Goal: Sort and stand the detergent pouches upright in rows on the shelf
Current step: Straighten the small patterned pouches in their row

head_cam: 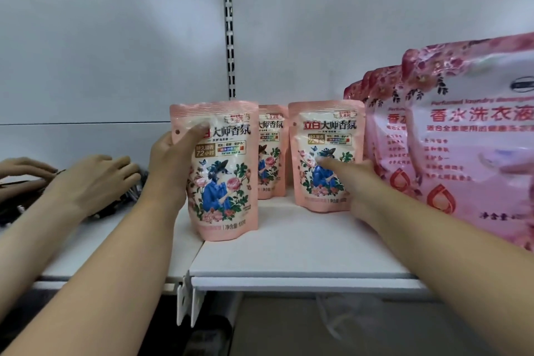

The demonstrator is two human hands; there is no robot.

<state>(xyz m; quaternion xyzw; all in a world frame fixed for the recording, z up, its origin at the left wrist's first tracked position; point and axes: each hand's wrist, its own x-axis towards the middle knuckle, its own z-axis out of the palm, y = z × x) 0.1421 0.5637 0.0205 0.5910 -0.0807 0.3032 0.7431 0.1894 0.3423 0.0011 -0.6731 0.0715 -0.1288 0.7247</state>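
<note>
Pouches stand on the white shelf (pixel 289 254) in the middle of the frame: a front pouch (pixel 222 170), a rear pouch (pixel 271 153) behind it, and a right-hand pouch (pixel 326 153) beside them. The left hand (pixel 170 153) curls round the front pouch's upper left edge, thumb across its face. The right hand (pixel 352 173) points with a straight forefinger that touches the right-hand pouch's face and holds nothing.

Risks, as I judge them: the front pouch sits close to the seam between two shelf boards, so its soft base could catch and tip once let go. A firm push from the forefinger could topple the right-hand pouch backward. The right forearm passes just beside the large pink bags (pixel 468 136) at right and might nudge them over.

Hidden or unclear: the large pink bags are cut off at the right edge. The rear pouch is mostly covered. Another person's hands (pixel 95 179) at left rest on dark items, possibly small packets, too blurred to name.
</note>
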